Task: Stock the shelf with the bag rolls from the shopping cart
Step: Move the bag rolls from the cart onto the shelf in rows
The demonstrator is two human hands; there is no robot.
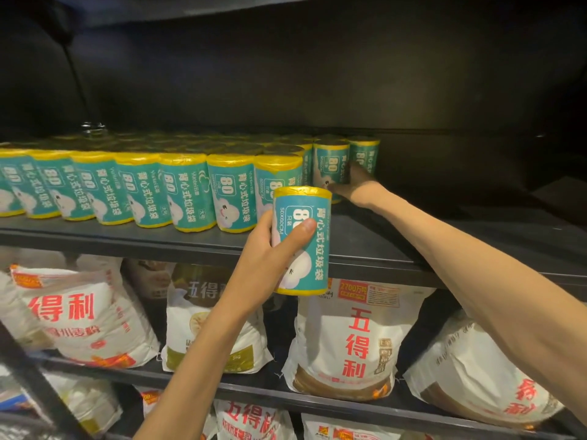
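Several teal bag rolls with yellow ends [187, 198] stand upright in rows on the dark shelf [359, 236], filling its left and middle. My left hand [273, 249] grips one more teal roll [303, 242] upright in front of the shelf edge. My right hand [355, 185] reaches deep onto the shelf and holds a standing roll [330, 165] at the right end of the rows, thumb on its front. Another roll [365, 154] stands just behind it. The shopping cart is out of view.
The shelf to the right of the rolls is bare and dark. Below, large white flour bags [349, 341] with red lettering lie on lower shelves [286, 392]. A dark diagonal bar [35, 382] crosses the lower left corner.
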